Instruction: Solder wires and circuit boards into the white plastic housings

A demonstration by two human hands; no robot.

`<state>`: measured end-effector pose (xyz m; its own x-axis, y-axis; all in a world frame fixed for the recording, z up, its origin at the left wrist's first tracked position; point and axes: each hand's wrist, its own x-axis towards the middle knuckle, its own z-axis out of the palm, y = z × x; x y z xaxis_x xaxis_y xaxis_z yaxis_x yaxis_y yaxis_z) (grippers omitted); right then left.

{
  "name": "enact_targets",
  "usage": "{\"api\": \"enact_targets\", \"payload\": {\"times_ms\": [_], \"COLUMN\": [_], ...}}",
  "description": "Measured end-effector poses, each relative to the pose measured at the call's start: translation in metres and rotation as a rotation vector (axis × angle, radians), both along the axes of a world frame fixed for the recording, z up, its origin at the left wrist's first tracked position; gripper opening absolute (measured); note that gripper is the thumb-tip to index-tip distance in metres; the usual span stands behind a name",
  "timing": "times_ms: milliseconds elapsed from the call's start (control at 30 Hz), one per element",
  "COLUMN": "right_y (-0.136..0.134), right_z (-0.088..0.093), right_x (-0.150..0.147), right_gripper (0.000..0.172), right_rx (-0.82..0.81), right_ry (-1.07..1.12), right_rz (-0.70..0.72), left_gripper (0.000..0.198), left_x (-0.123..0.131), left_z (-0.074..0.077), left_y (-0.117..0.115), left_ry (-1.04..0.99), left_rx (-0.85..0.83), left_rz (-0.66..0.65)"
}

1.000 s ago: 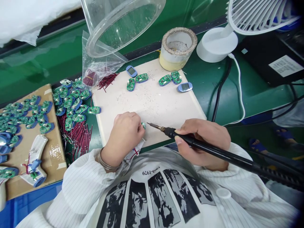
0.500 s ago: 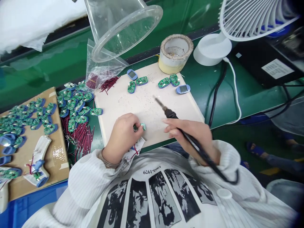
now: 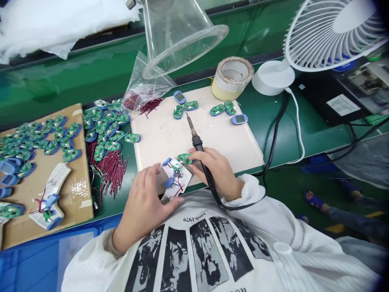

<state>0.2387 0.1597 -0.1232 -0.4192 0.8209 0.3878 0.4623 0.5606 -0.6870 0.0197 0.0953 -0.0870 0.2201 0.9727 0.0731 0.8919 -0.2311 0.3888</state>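
My right hand (image 3: 216, 169) grips a soldering iron (image 3: 194, 135) with its tip pointing up and away over the beige work mat (image 3: 209, 136); its fingertips also touch a small green circuit board (image 3: 184, 158). My left hand (image 3: 145, 205) holds a white plastic housing (image 3: 175, 177) with blue parts and red wires at the mat's near edge, thumb under it and fingers along its left side.
Several more green boards (image 3: 185, 108) and blue display parts (image 3: 239, 119) lie at the mat's far side. A heap of boards (image 3: 105, 125) and red wires (image 3: 107, 170) sits left, beside cardboard (image 3: 77, 190). A solder pot (image 3: 232, 78), fan (image 3: 331, 34) and clear hood (image 3: 182, 36) stand behind.
The soldering iron swung from pointing left at the board to pointing away. My left hand drew back from the small board and took up the white housing; my right fingers moved onto the board.
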Motion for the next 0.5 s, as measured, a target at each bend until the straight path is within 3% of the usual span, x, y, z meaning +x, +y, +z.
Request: {"api": "enact_targets", "payload": {"times_ms": [67, 167, 367, 500], "right_y": [0.001, 0.007, 0.025, 0.029], "right_z": [0.005, 0.015, 0.04, 0.035], "right_x": [-0.002, -0.008, -0.026, -0.033], "right_gripper": [0.018, 0.02, 0.026, 0.033], "right_rx": [0.034, 0.099, 0.201, 0.101], "right_ry": [0.01, -0.005, -0.088, -0.005], "right_rz": [0.006, 0.054, 0.117, 0.105], "left_gripper": [0.081, 0.066, 0.059, 0.057], "left_x": [-0.004, -0.004, -0.003, -0.005], "left_z": [-0.008, -0.015, -0.004, -0.006], "left_y": [-0.016, -0.023, -0.006, -0.001], "left_ry": [0.065, 0.053, 0.06, 0.072], "left_rx": [0.038, 0.044, 0.156, 0.135], "left_rz": [-0.035, -0.014, 0.144, 0.17]}}
